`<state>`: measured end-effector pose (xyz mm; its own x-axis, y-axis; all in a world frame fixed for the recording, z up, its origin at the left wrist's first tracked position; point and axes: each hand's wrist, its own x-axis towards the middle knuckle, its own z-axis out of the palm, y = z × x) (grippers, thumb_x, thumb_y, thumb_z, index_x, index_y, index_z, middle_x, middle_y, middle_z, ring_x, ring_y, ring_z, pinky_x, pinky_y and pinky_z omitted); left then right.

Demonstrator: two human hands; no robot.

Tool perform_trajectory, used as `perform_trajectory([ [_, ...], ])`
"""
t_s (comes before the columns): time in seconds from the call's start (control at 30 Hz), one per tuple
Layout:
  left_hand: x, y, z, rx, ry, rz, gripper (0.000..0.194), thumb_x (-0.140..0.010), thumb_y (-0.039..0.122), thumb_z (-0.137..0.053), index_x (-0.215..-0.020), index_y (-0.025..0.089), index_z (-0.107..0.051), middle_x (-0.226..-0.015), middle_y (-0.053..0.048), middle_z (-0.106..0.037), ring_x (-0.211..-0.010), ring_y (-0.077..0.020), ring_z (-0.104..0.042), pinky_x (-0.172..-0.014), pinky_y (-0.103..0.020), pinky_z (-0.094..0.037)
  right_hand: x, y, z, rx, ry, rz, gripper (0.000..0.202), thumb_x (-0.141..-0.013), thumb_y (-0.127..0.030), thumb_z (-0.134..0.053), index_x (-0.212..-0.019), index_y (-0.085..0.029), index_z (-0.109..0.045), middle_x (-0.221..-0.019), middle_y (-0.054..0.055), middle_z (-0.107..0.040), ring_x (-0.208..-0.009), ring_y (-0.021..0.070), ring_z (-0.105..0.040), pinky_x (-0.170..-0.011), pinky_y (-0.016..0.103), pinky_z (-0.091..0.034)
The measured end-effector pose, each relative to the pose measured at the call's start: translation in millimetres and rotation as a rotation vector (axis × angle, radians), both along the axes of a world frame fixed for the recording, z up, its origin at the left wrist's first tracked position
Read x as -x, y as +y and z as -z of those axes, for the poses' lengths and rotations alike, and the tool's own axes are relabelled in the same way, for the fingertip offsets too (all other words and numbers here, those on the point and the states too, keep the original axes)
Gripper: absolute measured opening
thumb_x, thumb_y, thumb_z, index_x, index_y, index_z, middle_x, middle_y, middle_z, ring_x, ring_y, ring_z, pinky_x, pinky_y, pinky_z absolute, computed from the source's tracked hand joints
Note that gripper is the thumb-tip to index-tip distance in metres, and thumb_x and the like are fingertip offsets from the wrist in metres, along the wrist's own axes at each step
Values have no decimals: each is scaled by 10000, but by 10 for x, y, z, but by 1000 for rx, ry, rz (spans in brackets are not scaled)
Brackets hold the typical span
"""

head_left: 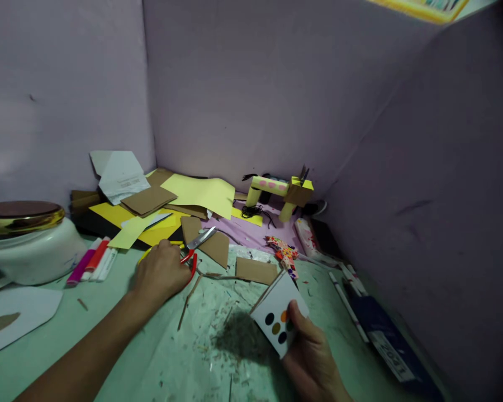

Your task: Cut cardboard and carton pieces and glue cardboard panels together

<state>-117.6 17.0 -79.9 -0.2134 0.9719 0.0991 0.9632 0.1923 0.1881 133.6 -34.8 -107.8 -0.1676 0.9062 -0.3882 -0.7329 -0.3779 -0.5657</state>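
My right hand [312, 354] grips a small white-faced cardboard piece [276, 329], thumb on its front. Black, orange and olive dots mark that face, and brown layers show along its upper left edge. My left hand [161, 271] is curled low over the table, its fingertips hidden. Against its right side lie scissors [201, 238] with red handles, blades pointing up and right. Something yellow [144, 255] pokes out beside the knuckles. Brown cardboard pieces [256, 270] and a thin twig [188, 303] lie between the hands.
Yellow paper [205, 192] and cardboard are piled at the back left. A yellow paper animal figure [272, 185] stands near the back wall. Markers [94, 259] lie beside a white pot [33, 251] at left. A dark blue box [385, 340] sits along the right wall.
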Motion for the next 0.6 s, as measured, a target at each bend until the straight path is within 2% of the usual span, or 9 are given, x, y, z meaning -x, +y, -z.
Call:
perform_trajectory([
  [0.13,73,-4,-66,-130,-128,-62,110,-760,269,-458,-706,194,-517,-799,-93,-593,-724,-243,-604,-580,-317,-436,-35,29,-14,-21,-2,13,263,-636,-268,-803,-877,-199,-720,-845,49,-765,-823,252,-702,-820,436,-531],
  [0.17,68,-22,-90,-209,-238,-63,97,-749,289,-489,-768,196,-509,-801,-74,-596,-737,-233,-605,-596,-308,-446,-36,45,-41,-23,-7,21,268,-624,-268,-809,-867,-198,-721,-830,47,-764,-832,256,-700,-821,439,-529],
  [0.27,-44,-129,-148,-378,-782,40,396,-700,356,-597,-1038,210,-452,-756,2,-593,-619,-177,-595,-531,-262,-455,-13,114,-171,-21,-51,35,316,-551,-299,-843,-820,-187,-721,-778,45,-762,-824,274,-697,-810,450,-525],
  [0.3,-112,-181,-157,-342,-942,93,474,-696,383,-618,-1100,222,-429,-689,37,-570,-513,-147,-553,-463,-239,-427,1,140,-217,-26,-75,44,335,-525,-314,-853,-803,-185,-719,-764,43,-760,-805,275,-698,-803,448,-525],
  [0.37,-267,-295,-153,-211,-1153,153,421,-744,444,-580,-1085,228,-460,-540,92,-467,-342,-94,-400,-350,-206,-326,39,186,-280,-56,-130,68,349,-489,-330,-865,-768,-187,-711,-743,32,-755,-749,259,-697,-786,433,-528],
  [0.43,-414,-398,-118,-123,-1313,218,355,-768,440,-569,-1029,219,-473,-485,106,-413,-348,-85,-370,-356,-192,-315,86,211,-283,-97,-165,87,304,-487,-335,-864,-689,-191,-689,-682,11,-736,-661,228,-682,-746,406,-535],
  [0.53,-561,-489,-40,-86,-1423,330,362,-715,349,-662,-980,211,-458,-694,25,-593,-485,-90,-479,-478,-212,-408,162,189,-194,-124,-152,67,251,-538,-346,-841,-601,-193,-653,-574,-15,-678,-535,178,-621,-644,352,-533],
  [0.6,-615,-516,2,-32,-1465,365,413,-685,285,-698,-990,223,-427,-866,-16,-624,-533,-84,-488,-526,-225,-430,200,145,-118,-135,-136,33,251,-572,-354,-825,-560,-187,-638,-551,-13,-657,-508,156,-593,-584,306,-512],
])
